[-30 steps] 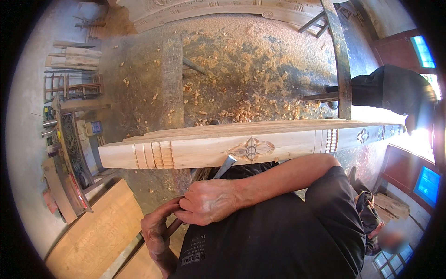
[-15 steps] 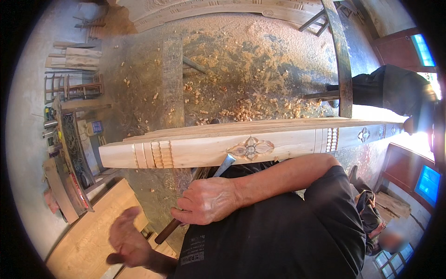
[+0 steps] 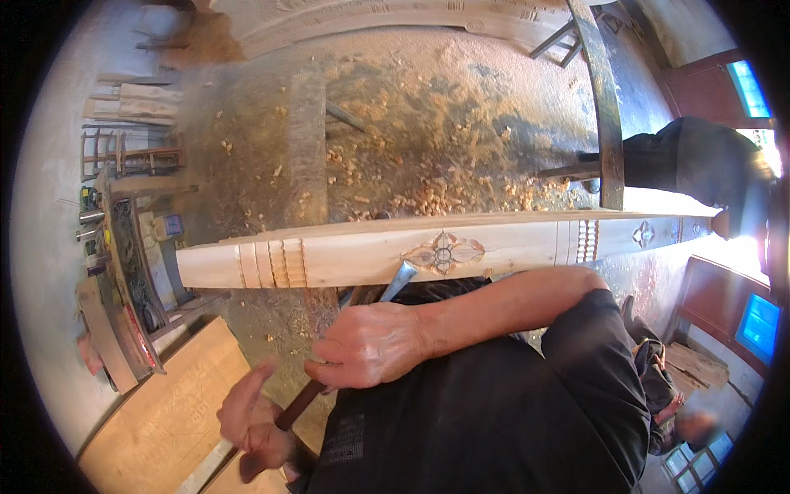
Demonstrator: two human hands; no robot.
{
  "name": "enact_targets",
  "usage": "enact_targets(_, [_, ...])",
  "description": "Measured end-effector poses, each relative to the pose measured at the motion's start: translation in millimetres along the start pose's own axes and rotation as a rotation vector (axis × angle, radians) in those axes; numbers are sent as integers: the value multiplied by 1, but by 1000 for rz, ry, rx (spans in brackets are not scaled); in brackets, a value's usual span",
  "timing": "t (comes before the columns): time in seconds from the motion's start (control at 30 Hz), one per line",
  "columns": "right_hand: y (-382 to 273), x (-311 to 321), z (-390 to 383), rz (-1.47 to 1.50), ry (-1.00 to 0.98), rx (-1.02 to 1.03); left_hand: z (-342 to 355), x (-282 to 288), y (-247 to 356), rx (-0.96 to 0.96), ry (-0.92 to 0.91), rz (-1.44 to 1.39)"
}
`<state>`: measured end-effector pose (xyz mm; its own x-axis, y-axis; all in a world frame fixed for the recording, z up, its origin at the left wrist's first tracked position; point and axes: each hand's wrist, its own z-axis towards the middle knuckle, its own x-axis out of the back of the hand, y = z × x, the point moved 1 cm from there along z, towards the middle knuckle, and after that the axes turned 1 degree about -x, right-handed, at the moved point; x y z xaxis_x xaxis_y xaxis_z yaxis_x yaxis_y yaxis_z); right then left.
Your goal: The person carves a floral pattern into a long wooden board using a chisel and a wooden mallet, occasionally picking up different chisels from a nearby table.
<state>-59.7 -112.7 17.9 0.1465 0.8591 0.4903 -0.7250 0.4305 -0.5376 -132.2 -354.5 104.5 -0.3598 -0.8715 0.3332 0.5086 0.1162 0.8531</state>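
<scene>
A long pale wooden beam (image 3: pixel 518 243) with carved flower motifs and grooved bands crosses my view. My right hand (image 3: pixel 366 346) is closed on a chisel (image 3: pixel 300 403), whose metal blade (image 3: pixel 399 280) reaches up to the beam's lower edge, just left of a carved flower (image 3: pixel 443 253). The chisel's dark handle slants down-left out of my fist. My left hand (image 3: pixel 255 420) has its fingers apart beside the lower end of the handle; whether it touches the handle I cannot tell.
Wood shavings (image 3: pixel 436 202) litter the floor beyond the beam. A carved panel (image 3: pixel 156 412) lies at lower left, tools (image 3: pixel 95 218) and boards line the left wall, and a carved piece (image 3: pixel 370 16) is at the top. Two other people (image 3: pixel 691 165) are at the right, one by a trestle (image 3: pixel 605 107).
My left hand has come off the chisel handle, swung out left and moved partly back toward it. My right hand and the chisel have shifted slightly upward in view.
</scene>
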Motion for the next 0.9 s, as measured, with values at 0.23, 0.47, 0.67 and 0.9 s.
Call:
enact_targets(0.23, [-2, 4, 2, 39, 27, 5, -16, 11, -3, -147, 152, -213])
enact_targets(0.47, [-4, 3, -5, 54, -72, 54, -45, -6, 13, -116, 190, 62])
enact_targets(0.67, [-4, 6, -9, 29, -117, 60, -29, -36, 12, -68, 101, -130])
enact_targets(0.9, [-6, 11, -6, 7, -180, 23, -31, -25, -4, -48, -41, -285])
